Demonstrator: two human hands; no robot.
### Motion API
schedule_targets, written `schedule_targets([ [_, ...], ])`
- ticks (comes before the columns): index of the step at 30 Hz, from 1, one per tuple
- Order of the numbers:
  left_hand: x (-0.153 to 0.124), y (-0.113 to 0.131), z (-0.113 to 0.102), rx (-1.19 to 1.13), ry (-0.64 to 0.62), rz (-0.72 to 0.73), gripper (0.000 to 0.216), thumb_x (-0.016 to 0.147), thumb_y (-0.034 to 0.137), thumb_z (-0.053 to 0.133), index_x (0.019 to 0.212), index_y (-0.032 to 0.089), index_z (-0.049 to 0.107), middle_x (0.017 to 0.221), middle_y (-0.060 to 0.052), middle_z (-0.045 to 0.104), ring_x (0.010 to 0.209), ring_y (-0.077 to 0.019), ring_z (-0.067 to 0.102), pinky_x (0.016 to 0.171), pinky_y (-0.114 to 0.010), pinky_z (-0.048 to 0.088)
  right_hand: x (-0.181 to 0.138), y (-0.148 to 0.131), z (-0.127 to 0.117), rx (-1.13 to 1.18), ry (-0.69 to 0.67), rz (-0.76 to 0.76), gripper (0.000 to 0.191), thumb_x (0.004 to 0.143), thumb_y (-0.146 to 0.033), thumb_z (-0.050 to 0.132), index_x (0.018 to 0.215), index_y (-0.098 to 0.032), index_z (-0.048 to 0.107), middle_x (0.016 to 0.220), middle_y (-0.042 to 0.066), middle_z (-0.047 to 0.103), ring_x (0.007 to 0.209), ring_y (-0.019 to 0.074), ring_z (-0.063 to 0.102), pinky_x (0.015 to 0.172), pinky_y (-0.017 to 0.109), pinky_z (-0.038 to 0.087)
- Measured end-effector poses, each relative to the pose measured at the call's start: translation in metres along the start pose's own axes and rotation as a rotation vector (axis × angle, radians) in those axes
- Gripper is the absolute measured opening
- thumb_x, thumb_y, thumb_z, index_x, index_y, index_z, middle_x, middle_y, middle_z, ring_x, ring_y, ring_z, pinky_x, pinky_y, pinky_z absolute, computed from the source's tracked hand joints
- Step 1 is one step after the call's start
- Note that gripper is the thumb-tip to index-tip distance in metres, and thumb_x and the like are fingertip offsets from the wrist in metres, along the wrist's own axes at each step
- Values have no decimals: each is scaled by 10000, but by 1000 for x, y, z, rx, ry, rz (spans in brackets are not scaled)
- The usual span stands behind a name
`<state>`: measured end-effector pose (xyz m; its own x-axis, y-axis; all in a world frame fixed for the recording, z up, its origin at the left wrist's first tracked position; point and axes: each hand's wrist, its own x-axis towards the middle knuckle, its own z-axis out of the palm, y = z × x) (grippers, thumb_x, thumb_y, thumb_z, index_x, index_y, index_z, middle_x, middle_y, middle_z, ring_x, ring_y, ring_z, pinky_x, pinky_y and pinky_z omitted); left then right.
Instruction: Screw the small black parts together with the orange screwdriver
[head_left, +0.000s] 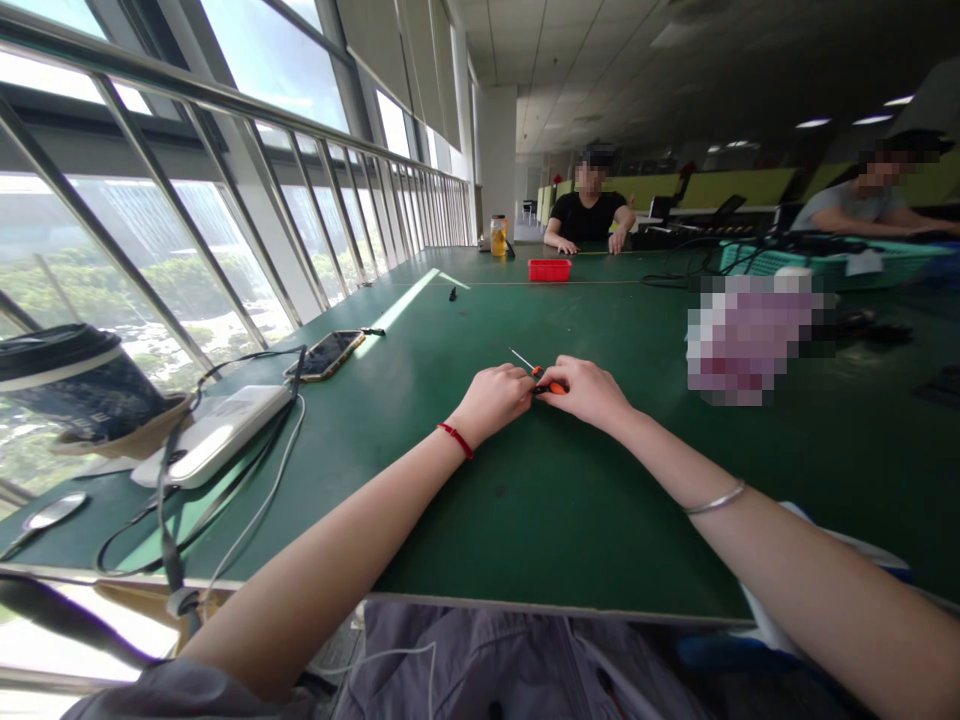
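Above the green table, my two hands meet near the middle of the view. My right hand (592, 392) is closed, thumb and fingers pinching an orange-and-black handle. A thin metal shaft with an orange end, seemingly a screwdriver (523, 358), points up and left between the hands. Whether shaft and handle are one tool I cannot tell for certain. Curled with its back toward me, my left hand (495, 402) has its fingertips against a small dark part beside the handle. What lies inside those fingers is hidden.
A phone (326, 355), a white power strip (225, 430) with cables and a dark cup (82, 385) are on the left. Farther off are a red tray (549, 270), a jar (498, 236) and a teal basket (832, 262). Two people sit beyond.
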<state>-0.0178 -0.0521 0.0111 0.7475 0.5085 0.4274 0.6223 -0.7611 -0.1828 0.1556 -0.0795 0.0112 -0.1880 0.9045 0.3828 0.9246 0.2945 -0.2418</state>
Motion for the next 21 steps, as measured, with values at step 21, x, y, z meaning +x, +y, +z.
schedule_targets([
  [21, 3, 7, -3, 113, 30, -44, 149, 821, 151, 458, 898, 133, 584, 832, -89, 600, 843, -208, 560, 696, -301, 446, 1, -3, 0, 20, 42, 57, 174, 752, -359, 589, 876, -290, 690, 851, -9, 580, 744, 134, 546, 539, 229, 307],
])
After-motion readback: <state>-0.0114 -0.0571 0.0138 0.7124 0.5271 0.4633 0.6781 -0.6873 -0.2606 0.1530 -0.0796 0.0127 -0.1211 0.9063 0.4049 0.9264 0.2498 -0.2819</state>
